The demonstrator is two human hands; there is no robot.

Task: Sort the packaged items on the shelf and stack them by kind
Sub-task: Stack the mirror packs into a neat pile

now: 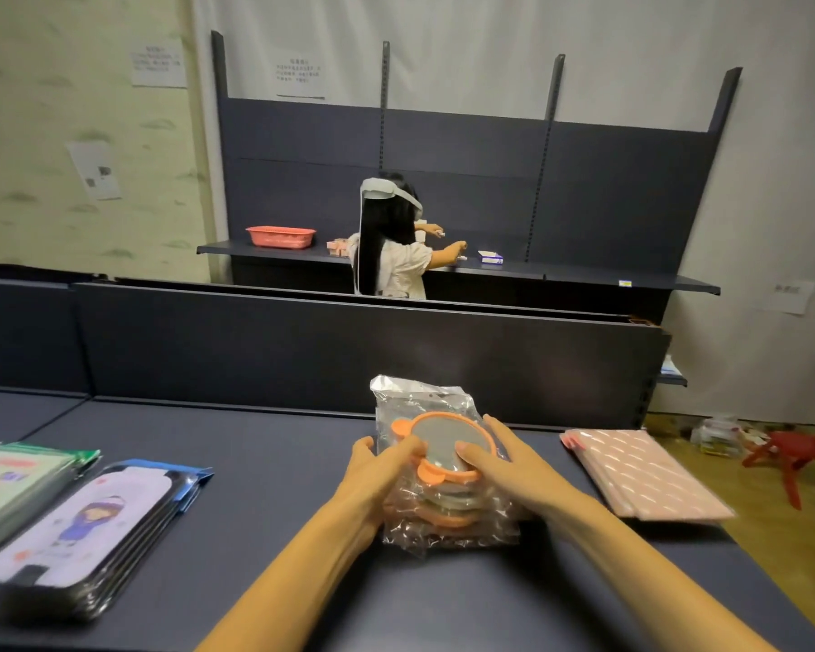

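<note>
- Both hands clasp a stack of bagged orange-rimmed mirrors [436, 468] mid-shelf: left hand [378, 468] curled round its left side, right hand [504, 456] draped over the top, thumb on the glass.
- Forearms reach in from below, converging on the stack.
- The dark shelf [274, 463] also carries cartoon-printed packs [74, 524] at left and pink packets [645, 472] at right.
- Behind, another person [391, 242] works at a far shelf beside a red basket [281, 236].

Your left hand [381, 468] and right hand [504, 463] clasp both sides of a stack of orange-rimmed round mirrors in clear plastic bags [438, 468] on the dark blue shelf [264, 463]. At your left lie a stack of black-edged packs with a cartoon girl [81, 534] and green packs [15, 482]. Pink patterned flat packs [641, 472] sit at right. Beyond, another person [391, 242] works near a red plastic basket [281, 236].
</note>
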